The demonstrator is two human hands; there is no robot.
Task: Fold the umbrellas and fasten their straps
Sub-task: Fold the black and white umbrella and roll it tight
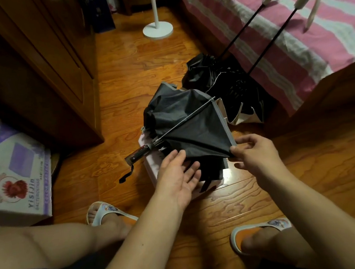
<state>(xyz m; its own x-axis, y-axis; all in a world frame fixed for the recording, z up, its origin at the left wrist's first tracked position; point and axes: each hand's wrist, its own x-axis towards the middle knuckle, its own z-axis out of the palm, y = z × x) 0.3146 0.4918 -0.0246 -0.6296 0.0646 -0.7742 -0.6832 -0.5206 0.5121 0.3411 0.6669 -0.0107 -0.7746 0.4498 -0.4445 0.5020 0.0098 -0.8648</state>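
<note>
A glossy wooden floor (124, 79) with bold orange-brown grain fills the room, catching a soft sheen of light near the top. A dark wooden wardrobe (44, 66) stands along the left side, with a white and purple cardboard box (18, 169) on the floor beside it. A bed (281, 28) with a pink and white striped cover runs along the right. A white round stand base (157, 30) with its pole rests on the floor between them.

Both bare forearms extend forward from the lower frame edge. Left hand (177, 180): palm turned upward, fingers straight and slightly spread, holding nothing. Right hand (254, 152): thumb and index finger pinched together at their tips, remaining fingers loosely curled. Bare knees are bent, with both feet in slippers.
</note>
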